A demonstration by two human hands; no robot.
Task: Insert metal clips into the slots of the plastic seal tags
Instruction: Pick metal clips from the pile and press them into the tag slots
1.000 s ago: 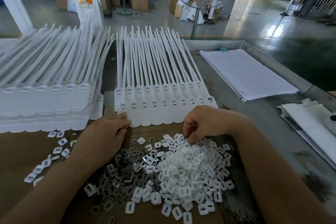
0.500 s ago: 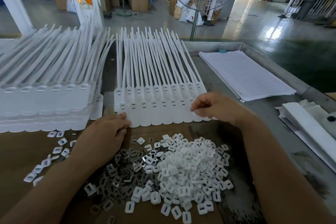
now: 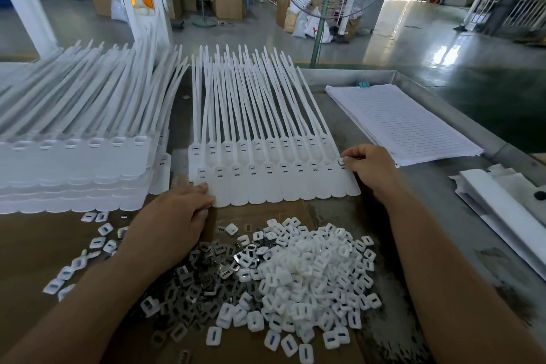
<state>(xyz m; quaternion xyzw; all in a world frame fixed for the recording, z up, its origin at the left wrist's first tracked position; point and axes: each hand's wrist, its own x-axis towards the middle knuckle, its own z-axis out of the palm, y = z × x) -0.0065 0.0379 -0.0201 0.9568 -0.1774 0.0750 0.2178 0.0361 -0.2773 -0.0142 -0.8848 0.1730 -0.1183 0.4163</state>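
— What's different from a second ago?

— The right hand (image 3: 372, 168). It was down in the heap of small white square plastic pieces (image 3: 313, 269). Now it has come up to the right end of the row of flat white plastic seal tags (image 3: 266, 183), at the last tag's slot.

— Holding something?

— Thumb and forefinger pinch a small white square piece (image 3: 341, 161), which touches the tag head right at the slot. It's tiny in this view, so I can't tell whether a metal clip sits inside it, or whether it's already seated.

— And the other hand?

— The left hand (image 3: 174, 216) hasn't shifted. Its fingers are relaxed and laid on the lower edge of the leftmost tag, holding nothing, seemingly steadying the row.

— So where does that leave the job?

— One pick has been made and carried to the slot, and pressing it in looks to be the step in hand. The grey metal clips (image 3: 206, 272) lie heaped on the brown cardboard sheet (image 3: 44, 245) just beside the white heap, near both wrists. The slots along the rest of the row are too small to judge as filled or not.
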